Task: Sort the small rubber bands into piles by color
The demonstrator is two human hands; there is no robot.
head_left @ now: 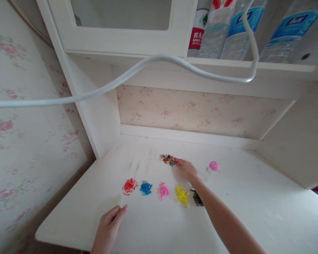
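My right hand [187, 170] reaches across the white desk to a pile of mixed-colour rubber bands [168, 159]. Its fingertips are together at the pile's right edge; what they pinch, if anything, is too small to tell. Closer to me lie sorted heaps of small bands: red [129, 185], blue [146, 188], pink [163, 191], yellow [182, 196] and black [197, 198]. My forearm partly covers the black heap. My left hand [110, 222] is closed near the front left, below the red heap, thumb along the curled fingers, with nothing visible in it.
A clear container with a pink top [214, 166] stands right of my right hand. A white cable [159, 59] crosses the upper view. Above the desk hang a white cabinet [127, 40] and a shelf with water bottles [240, 31]. Side panels flank the desk [243, 211].
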